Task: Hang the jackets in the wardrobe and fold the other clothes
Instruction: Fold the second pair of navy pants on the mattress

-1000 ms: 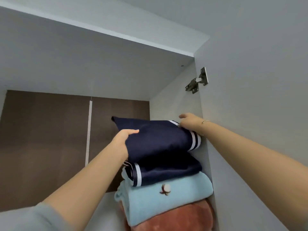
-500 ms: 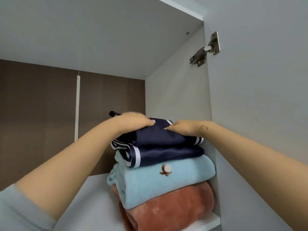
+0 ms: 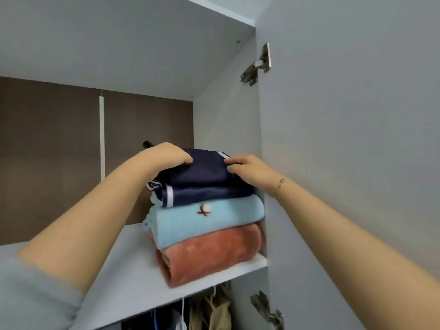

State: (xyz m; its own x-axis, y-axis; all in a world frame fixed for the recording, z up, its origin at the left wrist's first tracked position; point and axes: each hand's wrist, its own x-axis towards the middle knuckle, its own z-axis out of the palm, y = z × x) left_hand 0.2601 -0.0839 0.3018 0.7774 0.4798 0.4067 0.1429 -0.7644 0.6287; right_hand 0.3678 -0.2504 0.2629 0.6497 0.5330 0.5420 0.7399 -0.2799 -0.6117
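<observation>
1. On the white upper wardrobe shelf (image 3: 133, 270), hard against the right side wall, stands a stack of folded clothes: a rust-orange fleece garment (image 3: 212, 253) at the bottom, a pale blue fleece garment with a small embroidered flower (image 3: 204, 222) on it, and two navy garments with white stripes on top.
2. Both hands rest on the uppermost navy folded garment (image 3: 202, 172). The left hand (image 3: 166, 156) lies palm down over its far left part, fingers bent over the cloth; the right hand (image 3: 247, 170) touches its right edge with fingertips slightly curled. Neither plainly grips the fabric; I judge they are pressing and squaring it so it sits flush on the lower navy striped garment (image 3: 204, 194).
3. Stacking against the wall likely keeps the pile from leaning right, and the heavier fleeces make a broad base.
4. The near faces of the stack sit close to the shelf's front lip, so a push toward the near side could tip it off.
5. Open shelf lies to the left, and headroom remains above the pile.
6. Right of the pile, the open grey wardrobe door (image 3: 345, 139) with its metal hinge (image 3: 257, 65) crowds the right forearm.
7. Below the shelf, hanging clothes (image 3: 214, 306) show dimly.
</observation>
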